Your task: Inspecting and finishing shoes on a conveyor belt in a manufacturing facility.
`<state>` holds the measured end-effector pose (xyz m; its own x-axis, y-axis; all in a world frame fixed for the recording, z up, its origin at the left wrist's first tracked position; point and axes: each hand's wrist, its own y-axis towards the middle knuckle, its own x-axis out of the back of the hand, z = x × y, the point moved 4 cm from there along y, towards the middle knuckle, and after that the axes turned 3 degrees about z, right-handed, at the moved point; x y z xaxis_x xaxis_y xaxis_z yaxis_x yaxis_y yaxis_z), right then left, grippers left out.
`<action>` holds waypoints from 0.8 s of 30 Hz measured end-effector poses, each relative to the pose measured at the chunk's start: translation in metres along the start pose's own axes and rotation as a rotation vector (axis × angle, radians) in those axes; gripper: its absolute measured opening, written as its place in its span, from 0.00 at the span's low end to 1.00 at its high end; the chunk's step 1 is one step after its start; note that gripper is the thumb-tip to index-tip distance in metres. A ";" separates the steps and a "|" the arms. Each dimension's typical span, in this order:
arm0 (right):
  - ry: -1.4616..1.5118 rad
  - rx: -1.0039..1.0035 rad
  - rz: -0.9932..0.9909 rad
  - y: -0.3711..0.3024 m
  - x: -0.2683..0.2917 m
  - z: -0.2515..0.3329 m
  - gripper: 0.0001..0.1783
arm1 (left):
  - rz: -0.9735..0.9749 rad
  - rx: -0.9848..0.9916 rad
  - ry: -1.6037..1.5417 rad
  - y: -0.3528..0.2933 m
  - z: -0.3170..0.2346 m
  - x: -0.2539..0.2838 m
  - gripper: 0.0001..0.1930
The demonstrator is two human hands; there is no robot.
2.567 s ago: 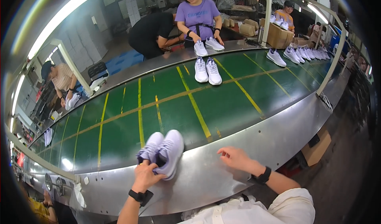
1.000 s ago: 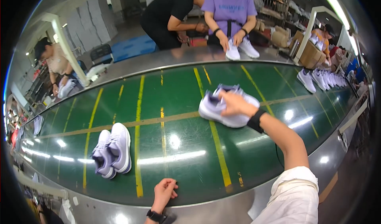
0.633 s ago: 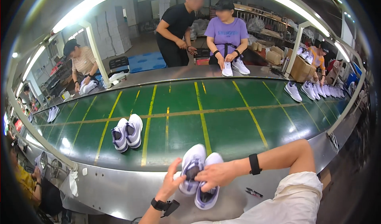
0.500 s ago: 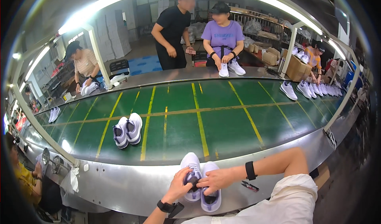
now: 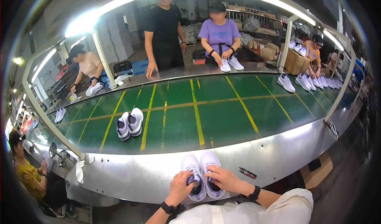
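Two white sneakers with lilac trim stand side by side on the metal bench edge before me, toes pointing away. My left hand (image 5: 181,187) has its fingers curled at the tongue and collar of the left sneaker (image 5: 191,161). At the right sneaker (image 5: 210,159), my right hand (image 5: 227,179) reaches in from the side, thumb and fingers bent around its tongue and opening. The fingertips are partly hidden inside both openings. Small red-and-black thread snips (image 5: 248,173) lie on the metal to the right of my right hand.
Beyond the bench runs a green conveyor belt (image 5: 178,125) with yellow lines, carrying a sneaker pair (image 5: 130,124) at left and a sneaker row at right. White posts (image 5: 71,146) rise at both sides. Co-workers sit or stand around; a cardboard box (image 5: 316,171) is at lower right.
My right hand has gone from the left sneaker's opening to the right sneaker. That sneaker has shifted forward, level with the other. A person in black has straightened, hand on the far bench.
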<state>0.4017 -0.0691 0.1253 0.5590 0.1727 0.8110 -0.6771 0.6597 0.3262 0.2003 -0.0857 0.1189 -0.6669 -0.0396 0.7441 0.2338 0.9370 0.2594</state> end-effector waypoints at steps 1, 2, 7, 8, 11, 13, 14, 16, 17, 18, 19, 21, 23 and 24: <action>-0.010 -0.004 -0.054 0.000 -0.001 0.000 0.25 | -0.023 0.008 -0.016 -0.001 0.000 -0.001 0.20; 0.001 -0.011 -0.062 0.002 -0.002 -0.001 0.25 | -0.046 0.014 -0.031 0.000 -0.001 -0.001 0.23; 0.082 -0.058 -0.056 0.007 0.002 -0.015 0.31 | 0.012 -0.042 -0.004 0.012 -0.007 -0.013 0.30; 0.040 -0.015 -0.010 0.008 0.005 -0.019 0.32 | 0.031 -0.094 0.035 0.014 -0.008 -0.019 0.32; 0.024 -0.005 0.018 0.003 -0.001 -0.022 0.33 | 0.089 -0.128 0.098 0.015 -0.008 -0.026 0.32; 0.077 -0.022 0.015 -0.001 -0.004 -0.026 0.31 | 0.112 -0.127 0.094 0.016 -0.007 -0.032 0.33; 0.078 -0.015 0.018 -0.001 -0.006 -0.024 0.31 | 0.106 -0.123 0.097 0.013 -0.007 -0.032 0.33; 0.084 -0.042 0.000 -0.001 -0.007 -0.025 0.31 | 0.074 -0.099 0.083 0.010 -0.007 -0.032 0.34; 0.079 -0.040 -0.019 0.000 -0.005 -0.025 0.33 | 0.048 -0.121 0.111 0.011 -0.007 -0.032 0.34; 0.078 -0.034 -0.015 0.000 -0.005 -0.023 0.33 | 0.042 -0.117 0.111 0.010 -0.008 -0.031 0.34; 0.089 -0.051 -0.009 -0.001 -0.005 -0.021 0.32 | 0.043 -0.121 0.117 0.009 -0.010 -0.031 0.34; 0.102 -0.050 -0.030 -0.001 -0.002 -0.019 0.31 | 0.017 -0.128 0.131 0.010 -0.013 -0.031 0.34; 0.092 -0.050 -0.037 -0.003 -0.003 -0.022 0.32 | 0.009 -0.125 0.152 0.011 -0.015 -0.034 0.34; 0.084 -0.066 -0.050 -0.004 -0.002 -0.024 0.33 | 0.016 -0.131 0.168 0.013 -0.017 -0.035 0.34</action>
<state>0.4142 -0.0547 0.1106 0.6311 0.1970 0.7503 -0.6158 0.7155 0.3301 0.2383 -0.0782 0.1064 -0.5378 -0.0930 0.8379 0.3405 0.8853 0.3168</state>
